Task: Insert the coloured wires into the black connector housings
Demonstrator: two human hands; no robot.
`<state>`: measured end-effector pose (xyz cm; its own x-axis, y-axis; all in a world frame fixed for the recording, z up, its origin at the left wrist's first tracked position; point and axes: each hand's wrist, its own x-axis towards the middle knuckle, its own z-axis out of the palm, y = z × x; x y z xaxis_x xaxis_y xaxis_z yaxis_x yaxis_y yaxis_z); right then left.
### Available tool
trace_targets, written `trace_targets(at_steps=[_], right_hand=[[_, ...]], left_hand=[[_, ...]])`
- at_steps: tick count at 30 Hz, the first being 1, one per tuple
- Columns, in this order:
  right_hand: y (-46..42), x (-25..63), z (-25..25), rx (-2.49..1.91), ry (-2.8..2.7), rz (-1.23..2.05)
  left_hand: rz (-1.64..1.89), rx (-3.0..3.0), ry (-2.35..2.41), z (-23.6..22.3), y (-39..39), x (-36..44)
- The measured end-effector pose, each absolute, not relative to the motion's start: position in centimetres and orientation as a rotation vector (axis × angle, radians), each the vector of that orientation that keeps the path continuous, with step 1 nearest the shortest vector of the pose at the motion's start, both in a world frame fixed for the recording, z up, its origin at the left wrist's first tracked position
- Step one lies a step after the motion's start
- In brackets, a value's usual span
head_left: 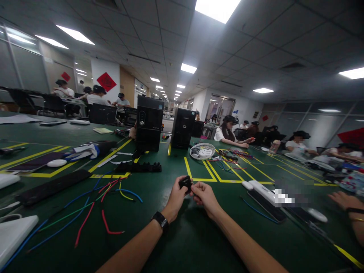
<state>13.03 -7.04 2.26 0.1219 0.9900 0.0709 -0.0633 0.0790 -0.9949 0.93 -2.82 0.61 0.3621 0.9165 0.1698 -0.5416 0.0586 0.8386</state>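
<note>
My left hand point(176, 195) is closed around a small black block-like part point(185, 183), held above the green table point(159, 235); its exact kind is too small to tell. Pinched beside that part, the fingers of my right hand point(205, 195) are closed, and whatever lies between them is hidden. Left of my hands, loose red wires point(104, 222), blue wires point(133, 192) and a green wire are spread over the table. Beyond them lies a black plastic strip with raised sections point(139, 167).
Two black computer towers point(149, 123) stand ahead, with a white round basket point(202, 151) and tangled wires to their right. A white power bank-like bar point(263, 192) and dark phone point(265, 205) lie rightward. Another person's hand point(342, 199) rests at the right edge. Several people sit farther back.
</note>
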Motion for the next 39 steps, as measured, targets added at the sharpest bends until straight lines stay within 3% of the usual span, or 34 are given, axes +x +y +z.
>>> trace_targets(at_steps=[39], right_hand=[[-7.7,13.2,2.4,-1.306,-1.121,1.026]], left_hand=[[1.221,1.51,0.522,0.7,-3.2,0.3]])
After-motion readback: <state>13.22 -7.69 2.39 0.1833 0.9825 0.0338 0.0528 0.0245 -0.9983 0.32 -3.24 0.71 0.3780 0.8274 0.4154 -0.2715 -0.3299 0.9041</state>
